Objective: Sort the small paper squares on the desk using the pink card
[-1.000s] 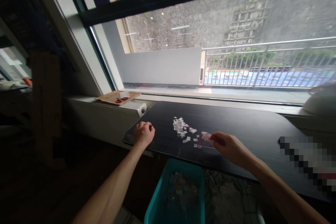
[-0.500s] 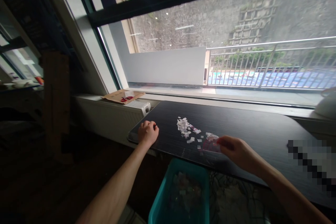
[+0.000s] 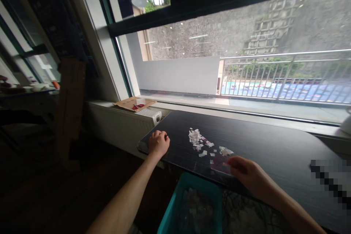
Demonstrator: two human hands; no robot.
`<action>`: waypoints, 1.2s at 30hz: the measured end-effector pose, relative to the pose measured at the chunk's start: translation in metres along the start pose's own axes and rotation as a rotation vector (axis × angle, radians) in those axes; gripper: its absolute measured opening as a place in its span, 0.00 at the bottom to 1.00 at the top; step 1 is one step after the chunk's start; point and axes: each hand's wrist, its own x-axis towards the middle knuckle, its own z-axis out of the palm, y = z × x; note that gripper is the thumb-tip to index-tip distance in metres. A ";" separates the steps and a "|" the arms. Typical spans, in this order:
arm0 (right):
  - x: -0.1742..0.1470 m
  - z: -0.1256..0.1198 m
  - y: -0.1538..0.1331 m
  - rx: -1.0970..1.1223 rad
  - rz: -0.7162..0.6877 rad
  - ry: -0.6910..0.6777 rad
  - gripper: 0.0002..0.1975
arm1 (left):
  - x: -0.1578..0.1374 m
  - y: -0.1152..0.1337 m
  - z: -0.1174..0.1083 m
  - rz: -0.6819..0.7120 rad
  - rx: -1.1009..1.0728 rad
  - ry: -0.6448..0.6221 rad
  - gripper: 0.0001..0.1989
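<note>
My left hand (image 3: 159, 143) rests curled on the black table (image 3: 255, 131) near its left end, with nothing showing in its fingers. My right hand (image 3: 245, 170) pinches the right end of a clear plastic card with pink print (image 3: 219, 164), low at the table's near edge. Just beyond the card lies a small heap of pale scraps (image 3: 226, 151). A larger pile of white paper bits (image 3: 195, 137) sits between the two hands, with a few loose pieces around it.
Below the near edge stands a teal bin (image 3: 171, 204) with many scraps inside. Red-handled scissors (image 3: 138, 106) lie on brown paper (image 3: 123, 105) on the sill above the radiator (image 3: 150, 115). A large window runs behind the table, and a blurred patch (image 3: 331, 182) covers something at right.
The view has shifted, so everything sits lower and slightly to the right. My right hand has drawn the card a little toward the near edge, away from the small heap. My left hand stays put.
</note>
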 end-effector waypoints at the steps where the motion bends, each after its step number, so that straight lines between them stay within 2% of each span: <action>1: 0.000 0.001 0.000 0.009 -0.009 -0.008 0.12 | 0.000 0.000 0.000 0.001 -0.001 0.000 0.11; 7: 0.012 0.003 0.006 -0.022 0.006 0.105 0.13 | -0.001 -0.001 0.000 0.006 -0.005 0.004 0.11; 16: -0.001 0.008 -0.004 0.038 -0.007 -0.019 0.12 | -0.002 0.000 -0.001 0.004 -0.018 0.000 0.11; 23: -0.008 0.000 0.005 -0.013 0.035 -0.009 0.13 | -0.002 0.000 -0.001 -0.003 -0.015 0.004 0.11; 30: -0.016 0.006 -0.013 0.040 -0.005 -0.078 0.11 | -0.001 -0.001 0.001 0.001 -0.016 0.005 0.12; 36: -0.008 0.007 -0.012 0.024 0.008 0.004 0.11 | -0.001 -0.001 0.001 0.002 -0.014 0.004 0.12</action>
